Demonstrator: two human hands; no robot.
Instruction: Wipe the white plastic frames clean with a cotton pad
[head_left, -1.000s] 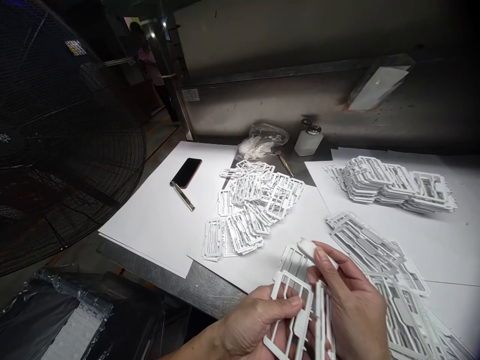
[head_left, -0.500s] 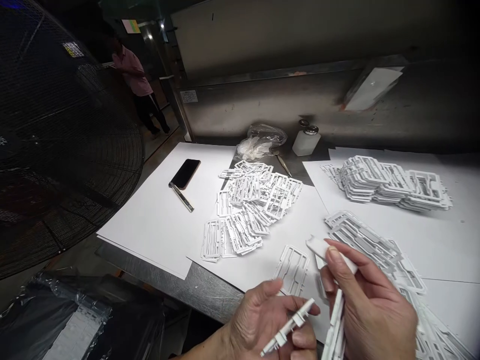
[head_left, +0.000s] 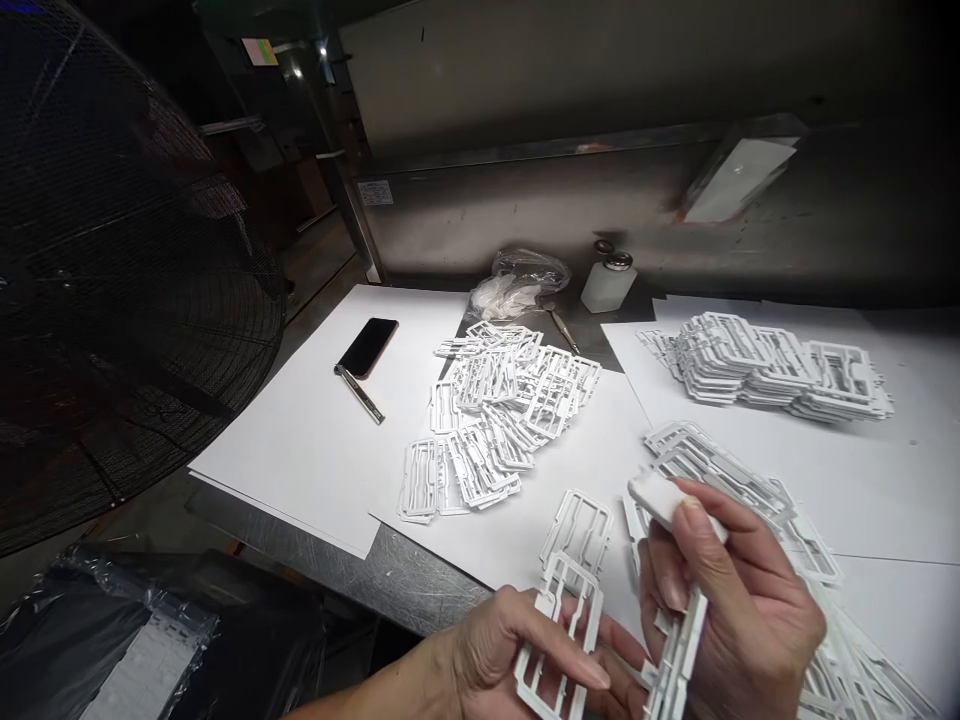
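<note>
My left hand [head_left: 517,650] is closed on a white plastic frame [head_left: 559,640], held flat near the bottom edge of the view. My right hand [head_left: 731,610] grips a small white pad [head_left: 656,497] between thumb and forefinger and also holds another white frame [head_left: 675,655] edge-on. One loose frame [head_left: 577,528] lies on the white paper just beyond my left hand. A spread of frames [head_left: 739,490] lies under and behind my right hand.
A scattered pile of frames [head_left: 502,400] lies mid-table, a stacked pile [head_left: 765,365] at the back right. A phone [head_left: 367,346], a pen [head_left: 360,392], a plastic bag [head_left: 517,282] and a white bottle [head_left: 609,280] sit further back. A large black fan [head_left: 127,290] stands on the left.
My left hand has turned its frame from edge-on to flat. My right hand has shifted slightly right with the pad. The person at the back left has gone from view.
</note>
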